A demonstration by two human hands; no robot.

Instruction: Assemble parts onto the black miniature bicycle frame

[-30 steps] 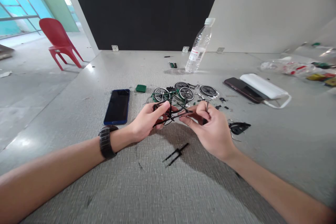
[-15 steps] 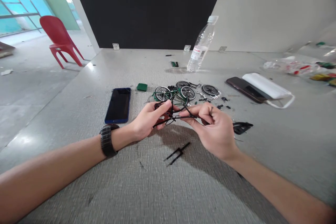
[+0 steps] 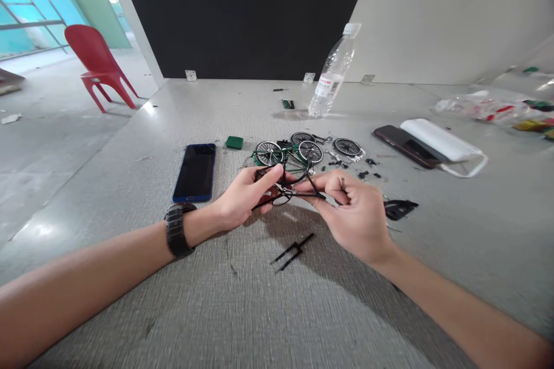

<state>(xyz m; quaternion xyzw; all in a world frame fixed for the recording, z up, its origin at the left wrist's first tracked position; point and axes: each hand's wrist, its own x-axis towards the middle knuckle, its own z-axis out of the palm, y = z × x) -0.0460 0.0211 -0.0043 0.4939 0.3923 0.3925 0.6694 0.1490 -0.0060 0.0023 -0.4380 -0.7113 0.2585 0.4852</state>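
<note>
My left hand [image 3: 249,193], with a black watch on the wrist, is closed around a small black model bicycle frame [image 3: 318,184]. My right hand [image 3: 352,207] pinches at the frame's right part, thumb and forefinger beside its thin tubes. A small dark tip [image 3: 343,183] shows between its curled fingers; what it belongs to is hidden. Round the frame's middle sits a ring-shaped part [image 3: 282,198]. A black front fork [image 3: 294,251] lies on the table below both hands. Just beyond them stands a green model bicycle [image 3: 288,154] with silver-rimmed wheels.
Loose wheels [image 3: 346,147] and several tiny parts lie behind my right hand. A blue phone [image 3: 195,172] and a green block [image 3: 234,142] are at left. At the back stands a plastic bottle [image 3: 331,78]. A dark phone [image 3: 404,147] and a black part [image 3: 400,209] lie right.
My right fingers have shifted very slightly left along the frame, and the ring-shaped part has tilted a little. The left hand stays in place.
</note>
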